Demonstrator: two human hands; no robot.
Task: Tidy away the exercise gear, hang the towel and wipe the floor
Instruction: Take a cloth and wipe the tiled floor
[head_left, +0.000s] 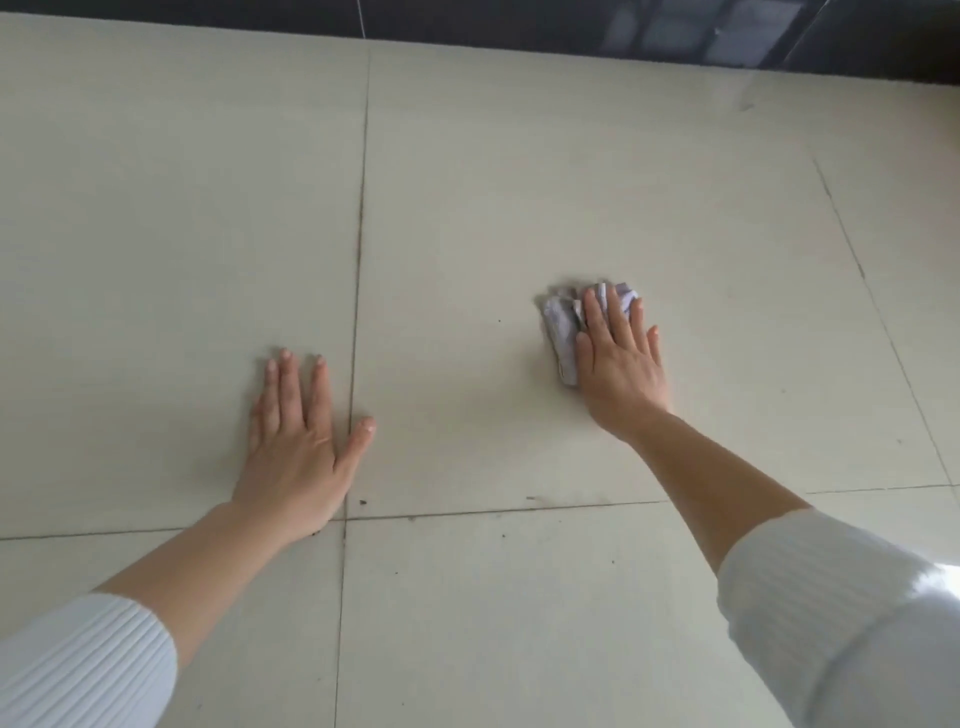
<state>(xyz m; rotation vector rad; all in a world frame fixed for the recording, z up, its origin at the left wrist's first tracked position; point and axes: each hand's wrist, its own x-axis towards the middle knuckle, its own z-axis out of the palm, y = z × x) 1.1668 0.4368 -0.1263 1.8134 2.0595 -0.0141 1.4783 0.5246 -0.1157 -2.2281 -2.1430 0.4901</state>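
Note:
A crumpled pale lilac cloth (561, 327) lies on the cream floor tiles (493, 197), right of centre. My right hand (621, 358) presses flat on top of it, fingers spread, covering most of the cloth. My left hand (296, 441) rests palm down on the bare tile at the lower left, fingers apart and holding nothing, its thumb across a dark grout line (358, 260). Both forearms reach in from white ribbed sleeves at the bottom corners.
A dark glossy wall base (571, 26) runs along the far edge of the floor. Small dark specks of dirt (362, 502) sit near the grout crossing by my left wrist. Open tile stretches all around both hands.

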